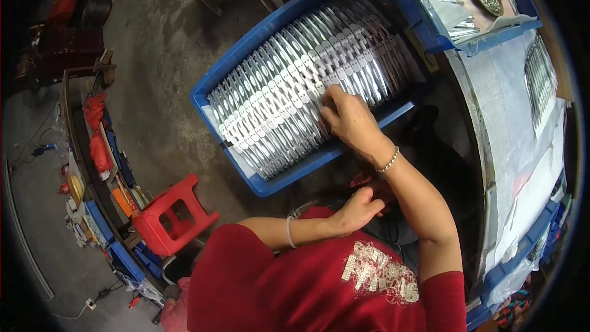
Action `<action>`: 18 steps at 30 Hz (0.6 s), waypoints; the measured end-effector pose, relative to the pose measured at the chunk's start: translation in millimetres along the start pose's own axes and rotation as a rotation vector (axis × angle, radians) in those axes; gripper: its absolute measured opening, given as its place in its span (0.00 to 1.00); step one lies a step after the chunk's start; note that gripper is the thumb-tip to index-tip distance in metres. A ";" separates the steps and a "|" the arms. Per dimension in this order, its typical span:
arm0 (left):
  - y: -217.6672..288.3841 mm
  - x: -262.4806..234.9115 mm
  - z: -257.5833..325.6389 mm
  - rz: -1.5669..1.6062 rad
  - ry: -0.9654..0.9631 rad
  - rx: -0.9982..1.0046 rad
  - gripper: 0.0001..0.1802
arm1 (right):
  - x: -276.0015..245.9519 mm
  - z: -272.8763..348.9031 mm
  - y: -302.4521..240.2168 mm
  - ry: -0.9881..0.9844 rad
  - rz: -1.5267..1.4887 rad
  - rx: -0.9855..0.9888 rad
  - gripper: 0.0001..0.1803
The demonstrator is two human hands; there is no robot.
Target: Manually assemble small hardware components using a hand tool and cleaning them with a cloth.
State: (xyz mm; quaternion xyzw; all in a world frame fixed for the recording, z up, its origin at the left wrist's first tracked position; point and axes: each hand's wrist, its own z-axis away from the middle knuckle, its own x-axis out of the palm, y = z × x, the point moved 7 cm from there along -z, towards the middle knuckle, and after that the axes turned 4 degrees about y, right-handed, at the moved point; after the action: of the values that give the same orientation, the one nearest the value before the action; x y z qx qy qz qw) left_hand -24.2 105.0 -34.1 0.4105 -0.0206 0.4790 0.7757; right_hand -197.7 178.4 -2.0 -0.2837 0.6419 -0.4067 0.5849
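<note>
The right hand (349, 120) reaches out into a blue plastic crate (246, 49) on the floor, its fingers (330, 99) curled down among the rows of shiny metal strips (289, 92) that fill it — the fingertips are buried between the pieces, so whether they actually pinch one cannot be told. The strips stand on edge, packed in long curved rows across the crate. A beaded bracelet (389, 161) circles the right wrist.

The left hand (359, 206) rests low against the person's lap, loosely curled and holding nothing that can be seen; a pale band (288, 232) sits on that wrist.

To the right runs a workbench (522, 117) covered with clear sheeting, with a second blue tray (442, 40) of metal parts at its far end. A red plastic stool (174, 215) stands to the left — well apart from the crate.
</note>
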 end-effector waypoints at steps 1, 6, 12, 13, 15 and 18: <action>-5.0 -3.3 -1.0 0.002 0.002 0.000 0.08 | 1.4 0.6 -0.8 -0.003 0.000 0.000 0.07; -24.0 -5.0 -4.1 -0.122 -0.044 -0.085 0.12 | 2.8 3.9 0.2 0.025 0.049 0.001 0.07; -1.0 -2.1 1.0 -0.295 -0.008 -0.029 0.10 | 4.7 4.5 0.1 -0.009 0.084 0.022 0.06; 0.7 -1.7 1.8 -0.301 -0.013 -0.025 0.10 | 3.9 4.8 -0.4 -0.004 0.091 0.030 0.06; 6.1 -3.6 5.2 -0.492 0.009 -0.067 0.11 | -3.7 8.3 -7.1 0.014 0.089 -0.023 0.09; 27.8 9.3 13.2 -0.322 -0.066 -0.040 0.09 | -36.6 29.0 -20.6 0.096 0.099 -0.080 0.09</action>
State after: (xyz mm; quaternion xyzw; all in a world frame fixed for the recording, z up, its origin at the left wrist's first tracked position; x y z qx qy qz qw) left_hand -35.5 108.8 -4.3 0.4085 0.0107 0.3344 0.8492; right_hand -165.9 193.2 35.0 -0.2547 0.6982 -0.3645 0.5610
